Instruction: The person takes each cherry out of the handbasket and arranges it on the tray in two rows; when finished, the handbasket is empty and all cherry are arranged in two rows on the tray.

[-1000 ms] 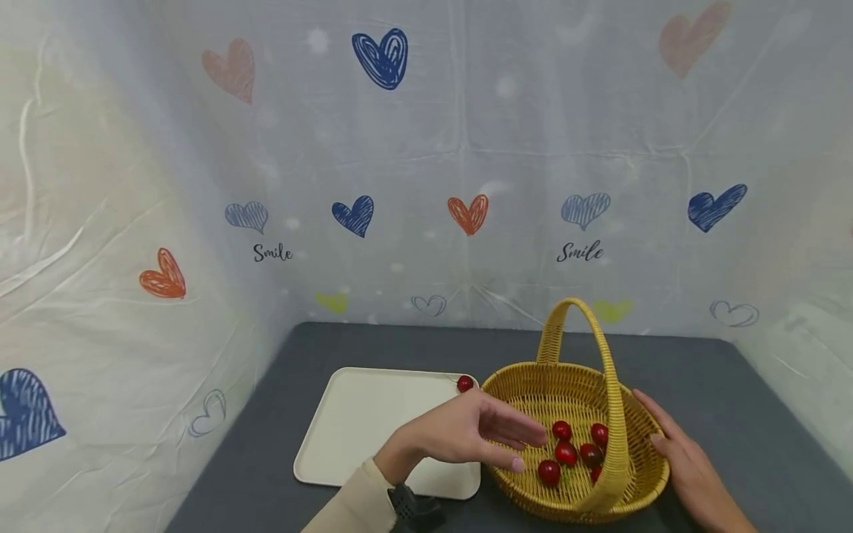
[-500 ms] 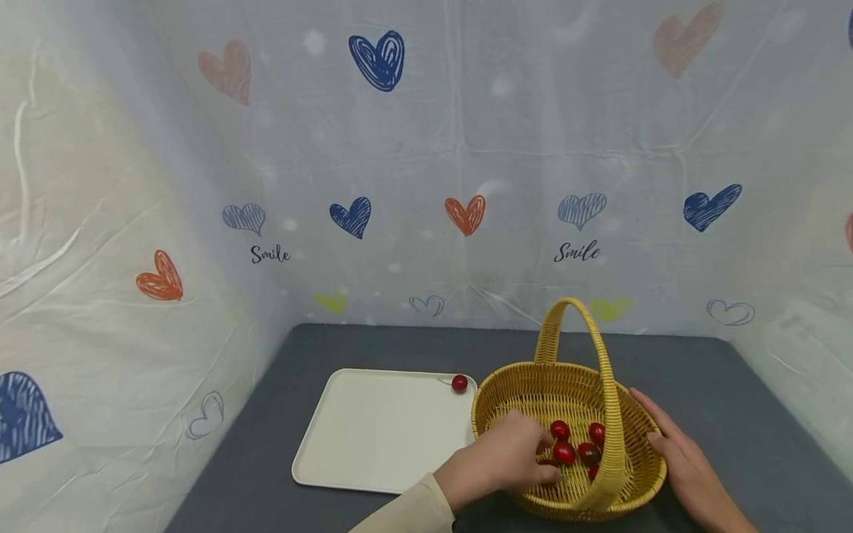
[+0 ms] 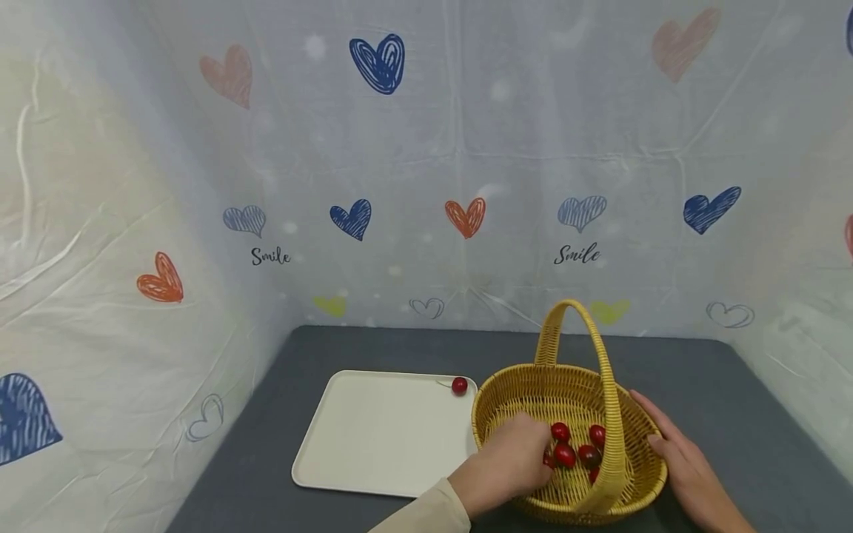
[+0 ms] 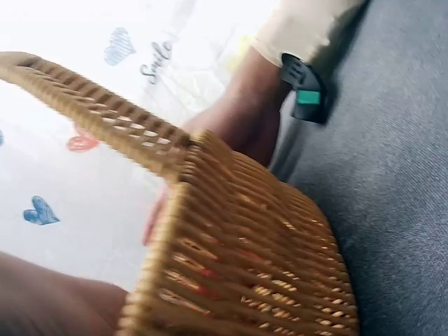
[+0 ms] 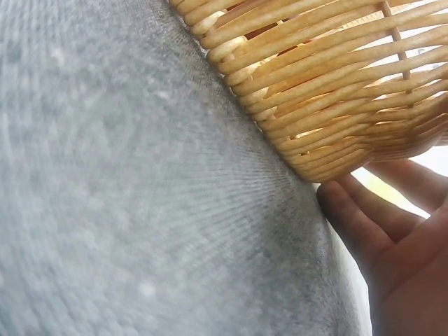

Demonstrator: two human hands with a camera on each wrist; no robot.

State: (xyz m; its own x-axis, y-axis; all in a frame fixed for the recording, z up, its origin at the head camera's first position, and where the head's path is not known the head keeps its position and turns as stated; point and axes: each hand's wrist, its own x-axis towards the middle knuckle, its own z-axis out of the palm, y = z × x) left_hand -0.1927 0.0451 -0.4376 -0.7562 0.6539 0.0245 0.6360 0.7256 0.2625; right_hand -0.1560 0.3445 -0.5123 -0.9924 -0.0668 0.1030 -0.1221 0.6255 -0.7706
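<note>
Far left of the desk (image 3: pixel 240 474) there's a pale tray (image 3: pixel 380 437), lone cherry (image 3: pixel 459 386) by its far right corner. Then the left hand (image 3: pixel 509 460), angled down into the basket (image 3: pixel 513 377) at the nearest cherry (image 3: pixel 549 460); fingers mostly hidden, can't tell if it's pinching. Other cherries (image 3: pixel 564 454) sit just right. Right hand (image 3: pixel 686 466)'s against the basket's outer right side, fingers fairly straight.

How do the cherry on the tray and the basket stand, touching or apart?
Apart: the head view plainly shows a strip of tray between that cherry and the basket.
</note>
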